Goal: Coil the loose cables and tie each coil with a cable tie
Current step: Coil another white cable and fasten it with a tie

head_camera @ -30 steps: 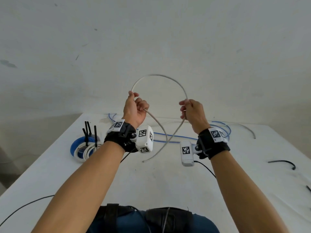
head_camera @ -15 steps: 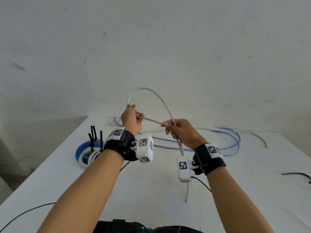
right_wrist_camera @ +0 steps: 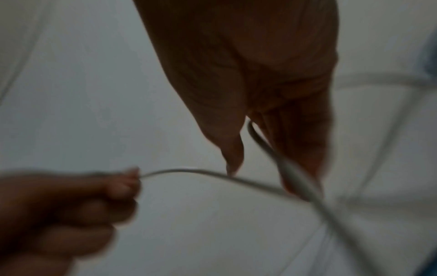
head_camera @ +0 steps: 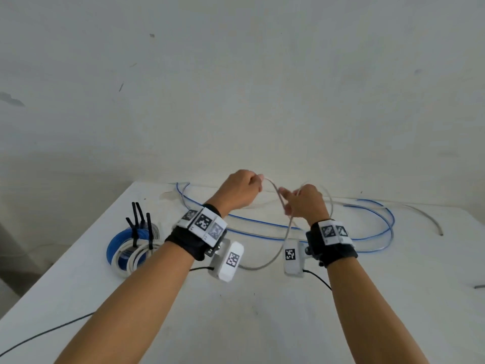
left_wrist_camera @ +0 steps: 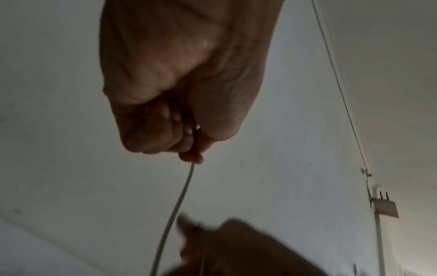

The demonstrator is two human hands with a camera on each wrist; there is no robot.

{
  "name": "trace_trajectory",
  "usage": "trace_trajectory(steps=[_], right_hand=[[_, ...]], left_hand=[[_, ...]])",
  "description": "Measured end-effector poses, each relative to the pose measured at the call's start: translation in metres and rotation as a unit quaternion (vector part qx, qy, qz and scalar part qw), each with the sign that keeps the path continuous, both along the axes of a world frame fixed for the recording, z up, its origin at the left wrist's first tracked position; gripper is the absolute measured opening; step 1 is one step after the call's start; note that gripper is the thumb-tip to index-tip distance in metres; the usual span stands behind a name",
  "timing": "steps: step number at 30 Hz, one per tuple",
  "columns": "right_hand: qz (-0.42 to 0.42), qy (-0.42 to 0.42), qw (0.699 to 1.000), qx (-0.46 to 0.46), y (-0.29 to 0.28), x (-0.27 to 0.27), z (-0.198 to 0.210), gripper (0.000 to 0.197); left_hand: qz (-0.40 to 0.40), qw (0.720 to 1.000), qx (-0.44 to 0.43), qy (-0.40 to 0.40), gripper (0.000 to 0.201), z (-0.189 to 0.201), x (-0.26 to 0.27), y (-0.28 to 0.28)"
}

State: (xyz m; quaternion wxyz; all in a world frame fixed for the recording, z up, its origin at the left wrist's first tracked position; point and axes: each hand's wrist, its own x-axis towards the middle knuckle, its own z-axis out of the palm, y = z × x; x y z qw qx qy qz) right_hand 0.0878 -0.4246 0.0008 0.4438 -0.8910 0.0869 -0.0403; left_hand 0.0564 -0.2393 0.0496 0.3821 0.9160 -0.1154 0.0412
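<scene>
Both hands hold a thin grey cable [head_camera: 287, 227] above the white table [head_camera: 236, 316]. My left hand [head_camera: 242, 189] is curled into a fist round one stretch of it; in the left wrist view the grey cable [left_wrist_camera: 179, 201] runs out below the left hand [left_wrist_camera: 182, 104]. My right hand [head_camera: 301, 203] grips the cable a short way to the right, where two strands cross. In the right wrist view the grey cable [right_wrist_camera: 267, 147] passes between thumb and fingers of the right hand [right_wrist_camera: 260, 115]. A lower loop sags toward the table between the wrists.
A long blue cable [head_camera: 367, 232] lies in loose loops across the back of the table. At the left sit tied blue and white coils [head_camera: 131, 248] with black cable ties [head_camera: 139, 222] sticking up. A black wire [head_camera: 44, 332] trails off the front left edge.
Both hands have dropped lower and moved away from me toward the table's back. The tall arch of grey cable has collapsed into a small crossed loop between the hands.
</scene>
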Motion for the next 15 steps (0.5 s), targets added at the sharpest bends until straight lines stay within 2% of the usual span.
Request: trace_trajectory(steps=[1,2,3,4,5,8,10,12,13,15], right_hand=[[-0.018,0.022,0.992,-0.124,-0.008,-0.001,-0.001,0.061],[-0.043,0.018,0.981,-0.191,-0.012,-0.003,-0.001,0.07],[-0.059,-0.002,0.975,-0.212,-0.012,-0.004,-0.002,0.084],[-0.066,-0.014,0.973,-0.222,-0.012,-0.002,-0.001,0.097],[-0.058,-0.012,0.969,-0.241,-0.011,0.001,0.0,0.099],[0.024,0.072,0.961,-0.268,-0.013,0.004,0.01,0.066],[0.013,0.054,0.96,-0.273,-0.016,0.002,0.019,0.064],[-0.056,-0.04,0.965,-0.252,-0.014,0.002,0.027,0.074],[-0.076,-0.08,0.964,-0.24,-0.011,0.004,0.029,0.086],[-0.041,-0.104,0.969,-0.222,-0.001,0.01,0.028,0.109]], left_hand=[[-0.007,1.0,-0.021,0.003,0.041,0.004,0.006,0.002],[-0.013,0.998,-0.062,0.018,0.041,0.007,0.011,0.005],[-0.02,0.992,-0.117,0.042,0.041,0.01,0.015,0.006],[-0.034,0.981,-0.175,0.072,0.04,0.013,0.019,0.008],[-0.047,0.967,-0.226,0.104,0.039,0.017,0.021,0.009],[-0.059,0.925,-0.334,0.171,0.04,0.025,0.023,0.01],[-0.053,0.905,-0.378,0.191,0.04,0.027,0.023,0.014],[-0.061,0.888,-0.404,0.209,0.042,0.027,0.022,0.017],[-0.068,0.878,-0.417,0.224,0.043,0.027,0.02,0.016],[-0.093,0.854,-0.442,0.257,0.044,0.027,0.017,0.016]])
